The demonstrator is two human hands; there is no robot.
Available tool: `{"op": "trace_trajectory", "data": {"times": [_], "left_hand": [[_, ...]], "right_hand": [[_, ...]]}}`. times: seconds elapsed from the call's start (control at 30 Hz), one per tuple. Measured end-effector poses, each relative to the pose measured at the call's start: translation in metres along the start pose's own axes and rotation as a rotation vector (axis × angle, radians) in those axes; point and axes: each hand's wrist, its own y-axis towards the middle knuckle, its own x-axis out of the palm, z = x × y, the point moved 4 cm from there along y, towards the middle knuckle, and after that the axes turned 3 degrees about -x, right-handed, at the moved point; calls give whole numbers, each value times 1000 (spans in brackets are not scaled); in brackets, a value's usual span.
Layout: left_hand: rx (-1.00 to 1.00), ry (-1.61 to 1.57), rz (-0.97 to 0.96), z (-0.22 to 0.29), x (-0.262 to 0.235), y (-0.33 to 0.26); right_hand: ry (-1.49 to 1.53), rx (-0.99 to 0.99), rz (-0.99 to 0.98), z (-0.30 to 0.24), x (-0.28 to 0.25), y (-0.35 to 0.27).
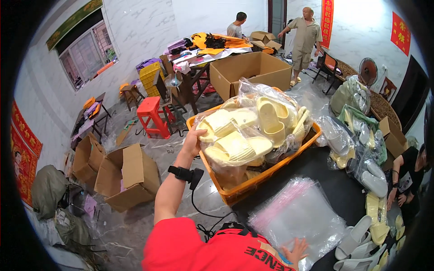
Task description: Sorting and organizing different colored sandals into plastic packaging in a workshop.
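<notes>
My left hand (192, 141) is at the left side of an orange plastic crate (244, 193), its fingers closed on a clear-bagged pair of pale yellow slippers (226, 124). More bagged yellow slippers (273, 119) are heaped in the crate, above its rim. Near the front edge of the black table (275, 183), my right hand (296, 250) is open, fingers spread, at the lower edge of a stack of clear plastic bags (300, 217) with a pink strip. Grey slippers (355, 237) and yellow slippers (376, 217) lie to the right of that stack.
At the right, a co-worker's hands (398, 198) are by the slippers. Bagged slippers (337, 135) pile up beyond the table's right end. Cardboard boxes (129, 178) and a red stool (153, 116) stand on the floor at left. A large carton (251, 72) stands behind the crate; two people are farther back.
</notes>
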Motion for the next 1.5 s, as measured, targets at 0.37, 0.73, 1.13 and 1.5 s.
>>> {"op": "trace_trajectory", "data": {"times": [0.37, 0.73, 1.13, 1.5], "left_hand": [[-361, -250, -364, -53, 120, -54], [-688, -209, -627, -243, 225, -122], [-982, 613, -1218, -284, 179, -169], [-907, 997, -1807, -280, 163, -187]], "right_hand": [[102, -28, -70, -13, -25, 2], [1492, -268, -16, -63, -70, -8], [1734, 105, 163, 8, -55, -25], [1243, 246, 262, 20, -91, 0]]}}
